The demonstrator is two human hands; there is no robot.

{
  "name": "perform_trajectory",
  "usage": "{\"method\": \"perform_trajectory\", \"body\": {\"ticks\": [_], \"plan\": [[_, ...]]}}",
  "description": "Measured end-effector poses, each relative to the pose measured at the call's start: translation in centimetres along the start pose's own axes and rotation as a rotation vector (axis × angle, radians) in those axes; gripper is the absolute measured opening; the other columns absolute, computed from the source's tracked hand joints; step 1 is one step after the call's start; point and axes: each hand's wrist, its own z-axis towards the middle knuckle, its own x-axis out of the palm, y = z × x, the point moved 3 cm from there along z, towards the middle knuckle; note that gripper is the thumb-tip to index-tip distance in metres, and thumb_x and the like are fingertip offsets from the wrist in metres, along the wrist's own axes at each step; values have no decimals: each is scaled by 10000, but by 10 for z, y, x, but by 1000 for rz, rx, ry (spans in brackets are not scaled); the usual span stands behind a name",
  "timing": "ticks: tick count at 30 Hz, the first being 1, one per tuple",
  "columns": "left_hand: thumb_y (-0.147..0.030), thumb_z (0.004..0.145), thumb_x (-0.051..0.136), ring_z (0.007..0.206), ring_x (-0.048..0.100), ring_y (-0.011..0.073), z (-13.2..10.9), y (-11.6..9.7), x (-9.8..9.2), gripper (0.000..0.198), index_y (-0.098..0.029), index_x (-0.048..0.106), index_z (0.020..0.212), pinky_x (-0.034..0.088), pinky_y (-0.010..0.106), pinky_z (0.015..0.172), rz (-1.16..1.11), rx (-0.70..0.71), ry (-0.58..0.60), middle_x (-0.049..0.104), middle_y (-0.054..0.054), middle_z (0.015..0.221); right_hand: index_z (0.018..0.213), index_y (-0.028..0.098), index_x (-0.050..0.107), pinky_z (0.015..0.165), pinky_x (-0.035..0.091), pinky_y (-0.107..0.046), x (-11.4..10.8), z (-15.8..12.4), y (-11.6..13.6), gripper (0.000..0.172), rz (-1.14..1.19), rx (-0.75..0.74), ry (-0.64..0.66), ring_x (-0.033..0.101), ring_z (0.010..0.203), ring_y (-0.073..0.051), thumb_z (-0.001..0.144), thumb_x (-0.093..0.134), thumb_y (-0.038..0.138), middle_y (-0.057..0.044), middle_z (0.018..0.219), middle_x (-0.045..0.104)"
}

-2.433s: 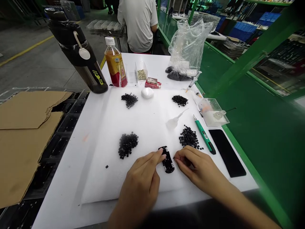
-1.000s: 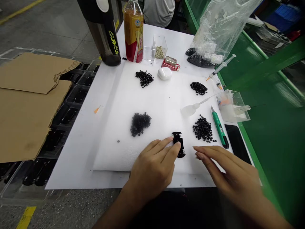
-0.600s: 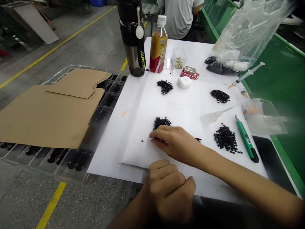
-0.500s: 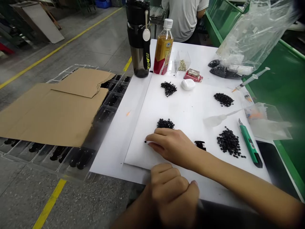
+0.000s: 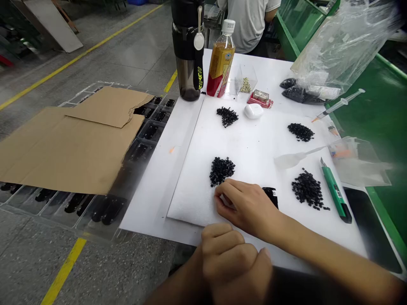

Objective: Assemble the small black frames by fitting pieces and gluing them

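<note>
My right hand (image 5: 243, 203) is over the white foam sheet (image 5: 190, 203), thumb and forefinger closed in a pinch at the lower edge of a pile of small black pieces (image 5: 221, 170). Whatever the fingertips hold, if anything, is too small to see. My left hand (image 5: 237, 258) is a fist in front of the sheet's near edge, its inside hidden. A black part (image 5: 270, 195) lies partly behind my right wrist. Other black piles lie at the back left (image 5: 227, 116), back right (image 5: 300, 132) and near right (image 5: 308, 189). A green cutter (image 5: 335, 190) is beside the last pile.
A dark tumbler (image 5: 188, 63), a drink bottle (image 5: 221, 61) and a white case (image 5: 253, 111) stand towards the back. Syringes (image 5: 338, 103) and plastic bags (image 5: 337, 63) are at the right. Cardboard (image 5: 79, 148) covers trays at the left. A person (image 5: 246, 25) sits beyond.
My right hand has drawn back to the right from the sheet's left part, uncovering the near-left pile. The black bit at its fingertips is out of sight. My left hand stays a fist.
</note>
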Motion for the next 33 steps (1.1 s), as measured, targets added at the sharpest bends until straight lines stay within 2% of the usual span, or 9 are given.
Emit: {"method": "perform_trajectory", "body": {"ticks": [2,5,8,12,20,23,25,29,33], "plan": [[-128,951,464,382,367,95,8,-4,-1,274,-211,594,724,323,296,472,-28,-29,-84,434,-70,471,820,186,610,526,272,-274,-4,-11,-5,184,16,69,-35,454,613,-103,972,508,201,24,704,541],[-74,908,498,376,373,72,23,-10,-2,243,-198,587,718,249,292,451,-89,45,-105,476,-74,491,818,191,637,532,297,-267,-10,-13,-10,183,72,125,-18,476,612,-107,961,523,202,15,716,577],[-60,900,510,375,381,55,32,-11,-2,238,-185,581,710,212,296,442,-119,94,-91,492,-76,504,881,207,677,587,385,-246,-17,-8,-17,117,263,270,97,548,643,-103,931,571,196,23,772,656],[-104,950,491,381,358,51,33,-8,-1,275,-165,577,696,199,305,436,-133,78,-129,476,-71,500,899,253,712,619,429,-248,-25,-3,-22,151,419,420,247,587,668,-107,926,574,199,53,789,701],[-73,949,452,401,383,59,36,-5,-3,282,-142,610,726,209,297,431,-154,192,-53,505,-55,531,798,216,628,611,405,-285,-12,3,-12,108,217,363,254,534,649,-130,896,591,188,28,740,643],[-64,934,451,404,405,68,36,-5,-5,268,-145,616,739,236,290,441,-143,190,-53,516,-45,539,828,222,587,599,410,-267,-19,-2,-12,95,250,310,218,536,645,-116,922,583,211,38,751,628],[-62,908,455,430,444,84,34,-3,-6,235,-140,634,778,264,293,452,-141,198,-22,538,-31,566,898,234,576,606,428,-247,-36,-13,-16,65,286,296,152,557,658,-103,962,566,242,45,787,634],[-22,824,447,518,490,116,33,6,-2,251,-115,662,915,317,301,480,-148,177,157,584,3,656,971,248,563,605,445,-234,-73,-58,-40,86,175,341,58,583,662,-103,1010,537,319,32,825,644],[51,791,475,598,507,132,38,14,6,300,-108,654,972,391,293,516,-139,106,296,606,17,705,1012,246,585,590,455,-278,-75,-115,-67,158,-86,432,84,624,681,-151,1025,502,379,-11,888,677]]}}
